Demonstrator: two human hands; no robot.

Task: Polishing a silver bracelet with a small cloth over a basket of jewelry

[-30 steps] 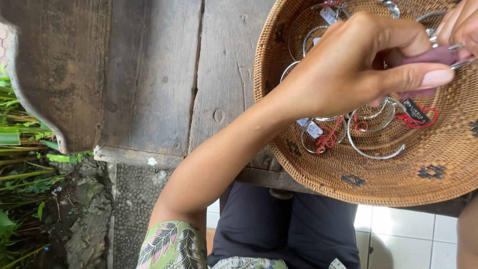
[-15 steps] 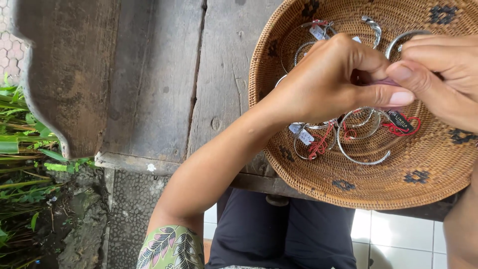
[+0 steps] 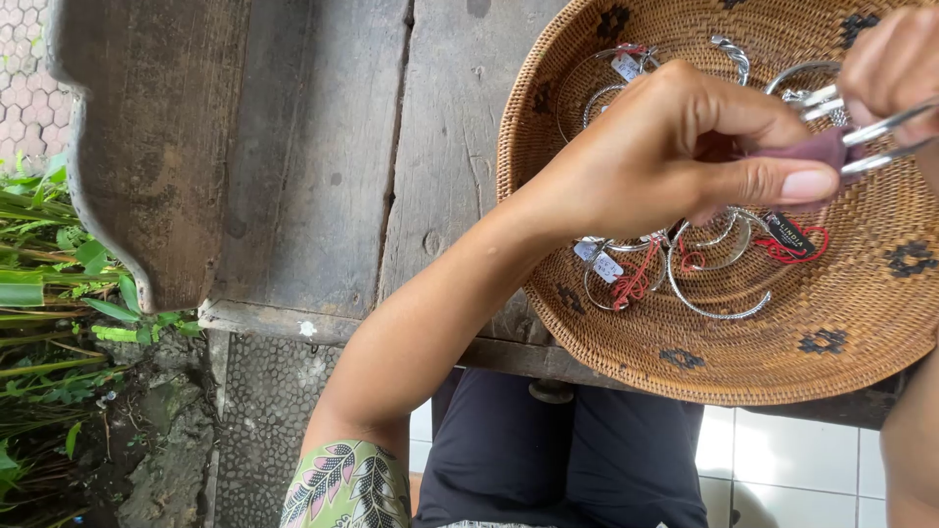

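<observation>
Silver bangle (image 3: 885,137) is held over the right side of the woven basket (image 3: 606,323), pinched at its upper end by the right hand (image 3: 895,64), whose fingers are closed on it. A mauve cloth (image 3: 812,149) is pressed against the metal between thumb and fingers of the left hand (image 3: 675,156), which is closed on that cloth, apparently so that the surface can be rubbed while the piece is steadied. More tagged bangles (image 3: 709,269) with red strings are kept below in the basket, within easy reach. The basket is rested on a worn wooden table (image 3: 293,166), overhanging its near edge above the lap.
</observation>
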